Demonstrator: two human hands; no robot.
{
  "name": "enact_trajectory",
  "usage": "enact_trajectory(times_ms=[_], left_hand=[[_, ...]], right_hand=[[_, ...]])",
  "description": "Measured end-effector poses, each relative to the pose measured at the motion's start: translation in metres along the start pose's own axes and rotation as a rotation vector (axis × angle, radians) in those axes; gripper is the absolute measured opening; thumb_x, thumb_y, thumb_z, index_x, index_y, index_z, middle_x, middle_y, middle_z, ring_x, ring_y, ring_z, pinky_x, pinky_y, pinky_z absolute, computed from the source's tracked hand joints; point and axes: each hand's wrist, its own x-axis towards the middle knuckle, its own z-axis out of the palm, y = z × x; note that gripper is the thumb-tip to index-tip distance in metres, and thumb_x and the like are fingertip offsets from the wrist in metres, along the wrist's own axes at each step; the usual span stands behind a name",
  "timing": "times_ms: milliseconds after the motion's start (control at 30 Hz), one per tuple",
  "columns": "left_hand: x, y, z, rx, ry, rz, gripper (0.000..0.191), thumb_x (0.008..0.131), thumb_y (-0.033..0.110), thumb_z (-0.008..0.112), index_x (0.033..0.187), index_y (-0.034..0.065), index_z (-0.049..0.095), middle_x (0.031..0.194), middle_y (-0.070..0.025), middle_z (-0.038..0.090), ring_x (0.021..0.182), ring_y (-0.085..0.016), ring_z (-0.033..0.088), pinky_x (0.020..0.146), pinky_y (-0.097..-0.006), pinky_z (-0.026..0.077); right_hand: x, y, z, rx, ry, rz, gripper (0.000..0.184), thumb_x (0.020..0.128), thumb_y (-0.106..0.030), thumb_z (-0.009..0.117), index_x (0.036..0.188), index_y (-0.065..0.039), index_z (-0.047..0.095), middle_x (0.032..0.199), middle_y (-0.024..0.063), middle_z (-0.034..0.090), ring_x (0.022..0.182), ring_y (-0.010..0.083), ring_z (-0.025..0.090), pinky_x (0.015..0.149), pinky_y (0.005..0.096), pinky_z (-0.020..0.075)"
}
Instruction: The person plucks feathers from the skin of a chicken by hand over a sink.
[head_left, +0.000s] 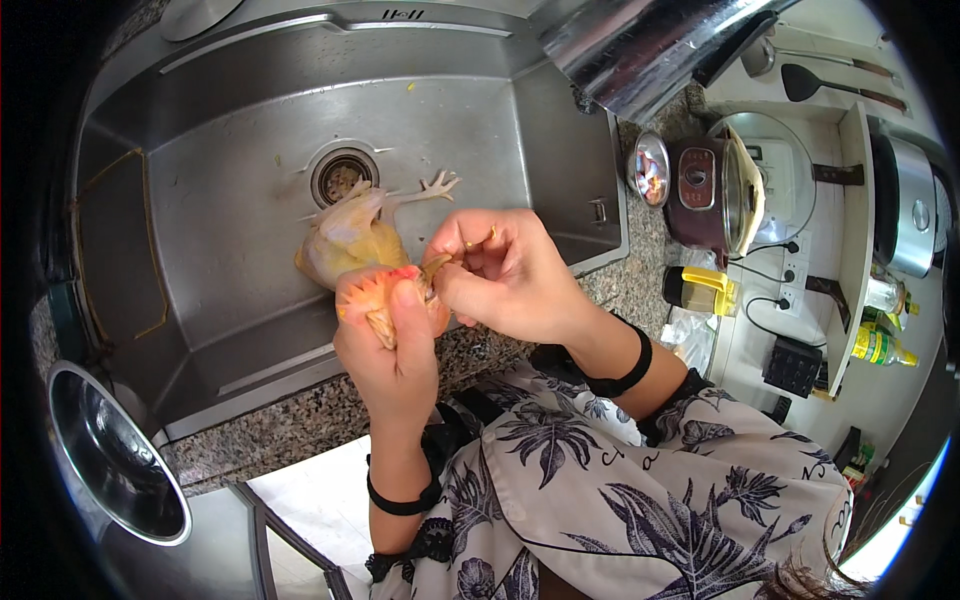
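A plucked whole chicken (346, 234) with pale yellow skin lies over the near side of the stainless steel sink, close to the drain (344, 174). One of its feet (441, 186) sticks out to the right with the toes spread. My left hand (386, 360) grips the chicken's head (367, 294), whose orange-red comb shows between thumb and fingers. Thumb and fingers of my right hand (510, 277) pinch at the beak (436, 264). Small yellow bits cling to my right fingers. The neck is mostly hidden behind my left hand.
Around the drain runs the sink (225, 187). A steel bowl (120, 450) stands at the lower left. Right of the sink are a small metal bowl of innards (648, 169), a dark red electric pot (694, 214) and a yellow-lidded container (697, 291). A shiny metal object (637, 56) juts in above.
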Motion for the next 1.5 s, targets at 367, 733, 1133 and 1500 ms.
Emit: enact_trajectory(times_ms=[367, 733, 1133, 1500], left_hand=[[0.015, 0.007, -0.005, -0.535, -0.015, -0.601, 0.03, 0.099, 0.032, 0.045, 0.098, 0.0046, 0.058, 0.075, 0.0005, 0.057, 0.058, -0.004, 0.048, 0.048, -0.0189, 0.033], [0.018, 0.006, -0.001, -0.661, 0.049, -0.69, 0.034, 0.099, 0.034, 0.041, 0.098, 0.0043, 0.058, 0.07, 0.0012, 0.055, 0.051, -0.004, 0.044, 0.042, -0.0204, 0.03], [0.014, 0.007, 0.006, -0.547, 0.068, -0.582, 0.032, 0.1, 0.032, 0.042, 0.101, 0.0041, 0.057, 0.08, 0.0006, 0.057, 0.06, -0.004, 0.048, 0.048, -0.0194, 0.034], [0.001, 0.003, 0.007, -0.415, 0.054, -0.267, 0.023, 0.1, 0.022, 0.047, 0.107, 0.0003, 0.052, 0.097, -0.0059, 0.058, 0.085, -0.01, 0.053, 0.074, -0.0247, 0.045]], right_hand=[[0.006, -0.003, 0.003, 0.066, -0.029, 0.093, 0.009, 0.091, -0.005, 0.06, 0.088, 0.003, 0.062, 0.073, 0.0058, 0.064, 0.055, 0.0085, 0.058, 0.051, 0.0218, 0.0463], [0.009, 0.011, 0.008, 0.093, 0.012, -0.038, 0.014, 0.095, -0.006, 0.054, 0.096, 0.004, 0.064, 0.074, 0.0046, 0.062, 0.058, 0.0085, 0.056, 0.053, 0.0221, 0.0461], [0.005, 0.007, 0.009, 0.179, 0.032, -0.117, 0.009, 0.089, -0.004, 0.063, 0.095, 0.002, 0.062, 0.085, 0.0039, 0.065, 0.072, 0.006, 0.062, 0.062, 0.0203, 0.0504], [0.008, -0.001, -0.008, 0.139, -0.06, 0.001, 0.005, 0.087, 0.0, 0.063, 0.091, 0.002, 0.061, 0.081, 0.0048, 0.065, 0.064, 0.0077, 0.06, 0.058, 0.0219, 0.0491]])
